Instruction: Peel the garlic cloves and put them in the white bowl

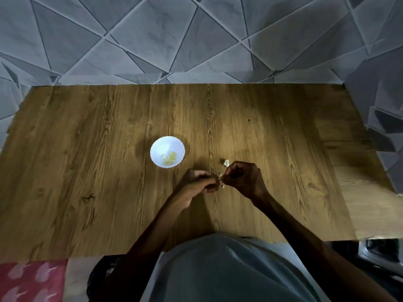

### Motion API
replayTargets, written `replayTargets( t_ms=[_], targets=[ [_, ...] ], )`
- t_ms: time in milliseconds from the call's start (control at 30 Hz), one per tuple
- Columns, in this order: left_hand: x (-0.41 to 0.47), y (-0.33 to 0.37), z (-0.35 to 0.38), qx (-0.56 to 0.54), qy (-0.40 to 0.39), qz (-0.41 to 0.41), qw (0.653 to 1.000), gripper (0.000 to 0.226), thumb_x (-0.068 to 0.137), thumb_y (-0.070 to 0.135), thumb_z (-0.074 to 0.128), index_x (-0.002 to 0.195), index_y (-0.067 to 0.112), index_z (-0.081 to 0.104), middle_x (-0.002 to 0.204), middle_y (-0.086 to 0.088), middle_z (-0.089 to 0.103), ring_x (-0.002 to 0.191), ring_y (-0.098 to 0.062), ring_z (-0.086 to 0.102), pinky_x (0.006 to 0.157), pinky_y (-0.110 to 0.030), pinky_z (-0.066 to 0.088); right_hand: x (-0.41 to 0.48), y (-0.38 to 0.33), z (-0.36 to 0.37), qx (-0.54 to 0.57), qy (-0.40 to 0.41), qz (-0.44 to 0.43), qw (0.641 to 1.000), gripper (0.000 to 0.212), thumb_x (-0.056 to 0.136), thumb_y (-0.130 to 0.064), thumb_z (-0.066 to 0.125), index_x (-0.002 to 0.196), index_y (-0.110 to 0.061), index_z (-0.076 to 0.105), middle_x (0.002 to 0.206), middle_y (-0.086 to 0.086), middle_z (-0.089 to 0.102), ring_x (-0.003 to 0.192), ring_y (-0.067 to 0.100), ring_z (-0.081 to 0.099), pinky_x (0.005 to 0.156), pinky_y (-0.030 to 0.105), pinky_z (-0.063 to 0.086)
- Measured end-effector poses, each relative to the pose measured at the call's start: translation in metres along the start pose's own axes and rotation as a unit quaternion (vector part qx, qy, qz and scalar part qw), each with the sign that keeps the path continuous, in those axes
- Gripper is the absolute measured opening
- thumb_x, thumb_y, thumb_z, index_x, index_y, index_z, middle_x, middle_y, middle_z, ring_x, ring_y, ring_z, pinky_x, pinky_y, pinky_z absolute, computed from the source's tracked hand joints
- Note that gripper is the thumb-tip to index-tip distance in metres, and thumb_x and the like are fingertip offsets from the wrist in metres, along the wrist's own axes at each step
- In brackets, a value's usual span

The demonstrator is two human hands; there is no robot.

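Note:
My left hand [199, 182] and my right hand [243, 178] meet above the wooden table [87, 171], fingertips together. Between them both pinch a small pale garlic clove [221, 177] with papery skin sticking out; most of it is hidden by the fingers. A white bowl [167, 151] with a scalloped rim stands to the left of and beyond my left hand, holding several yellowish peeled cloves [170, 160]. A white garlic piece [226, 163] lies on the table just beyond my right hand.
The table's far edge meets a grey tiled wall [196, 40]. A lighter wooden surface [359, 182] adjoins on the right. A red patterned cloth [30, 280] lies at bottom left, below the table's near edge.

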State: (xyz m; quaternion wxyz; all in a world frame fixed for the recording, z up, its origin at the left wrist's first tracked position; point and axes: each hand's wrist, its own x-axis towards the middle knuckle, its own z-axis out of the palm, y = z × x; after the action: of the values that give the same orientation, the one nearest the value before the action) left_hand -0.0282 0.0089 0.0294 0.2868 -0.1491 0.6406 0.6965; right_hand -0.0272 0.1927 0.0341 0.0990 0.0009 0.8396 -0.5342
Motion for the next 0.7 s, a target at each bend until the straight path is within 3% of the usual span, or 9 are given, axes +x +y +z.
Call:
replayTargets(
  t_ms=[67,200,433,700],
  targets=[
    [0.0011,-0.0006,0.0031,0.032,0.01,0.027,0.999,0.008,0.088,-0.001,0.064,0.092,0.002,0.071,0.079,-0.011,0.073,0.074,-0.019,0.071,0.075,-0.029,0.06,0.0001,-0.0018,-0.0004,-0.045,0.015,-0.042,0.998,0.015,0.076,-0.005,0.081,0.078,-0.015,0.07,0.074,-0.005,0.071,0.068,0.004,0.069,0.064,0.019,0.056],
    [0.0032,-0.0022,0.0067,0.086,0.041,0.059,0.994,0.013,0.086,0.001,0.067,0.082,0.013,0.072,0.074,-0.006,0.073,0.072,-0.02,0.072,0.073,-0.031,0.06,0.0,-0.0019,-0.0013,-0.08,0.042,-0.087,0.992,0.016,0.072,-0.004,0.082,0.073,-0.013,0.069,0.07,-0.006,0.069,0.062,0.006,0.067,0.059,0.024,0.058],
    [0.0016,-0.0029,0.008,0.14,0.037,0.131,0.981,0.005,0.088,0.007,0.067,0.09,0.009,0.071,0.076,-0.007,0.073,0.071,-0.02,0.073,0.07,-0.032,0.061,-0.0019,-0.0043,0.0013,-0.081,0.074,-0.07,0.991,0.016,0.072,-0.002,0.082,0.072,-0.009,0.069,0.068,-0.005,0.069,0.06,0.006,0.066,0.056,0.022,0.056],
    [0.0027,-0.0063,0.0097,0.183,0.046,0.141,0.972,0.006,0.091,0.012,0.064,0.092,0.01,0.07,0.076,-0.002,0.072,0.071,-0.015,0.072,0.068,-0.028,0.059,-0.0044,-0.0076,0.003,-0.067,0.082,-0.043,0.993,0.014,0.073,-0.003,0.081,0.073,-0.01,0.069,0.068,-0.005,0.069,0.06,0.005,0.066,0.057,0.018,0.055]
  ],
)
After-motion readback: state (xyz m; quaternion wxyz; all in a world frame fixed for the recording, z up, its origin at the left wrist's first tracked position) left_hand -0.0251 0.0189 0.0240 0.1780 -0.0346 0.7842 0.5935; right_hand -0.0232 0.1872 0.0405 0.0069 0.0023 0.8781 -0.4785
